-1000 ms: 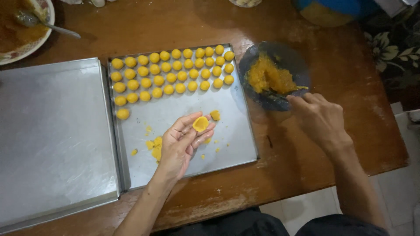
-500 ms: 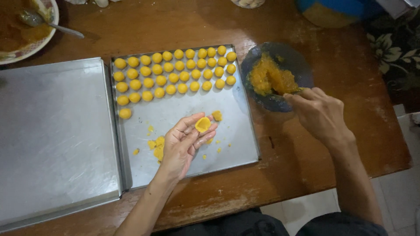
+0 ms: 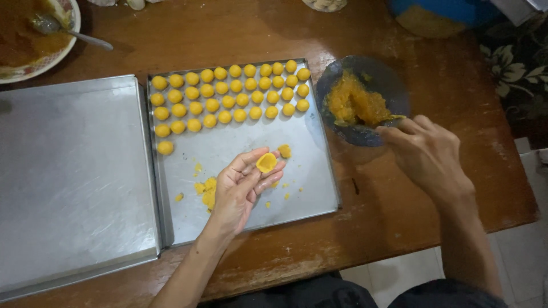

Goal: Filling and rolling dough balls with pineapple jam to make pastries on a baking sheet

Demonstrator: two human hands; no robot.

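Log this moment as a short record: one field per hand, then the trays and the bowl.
left hand: palm up over the tray, a cupped piece of yellow dough on its fingers
right hand: at the dark bowl, holding a utensil in the orange filling
right tray: rows of yellow dough balls, loose crumbs
left tray: bare metal
table: brown wood

Empty metal tray (image 3: pixel 68 182) at left, patterned plate (image 3: pixel 34 54) with spoon (image 3: pixel 68 33), blue tub (image 3: pixel 445 14)
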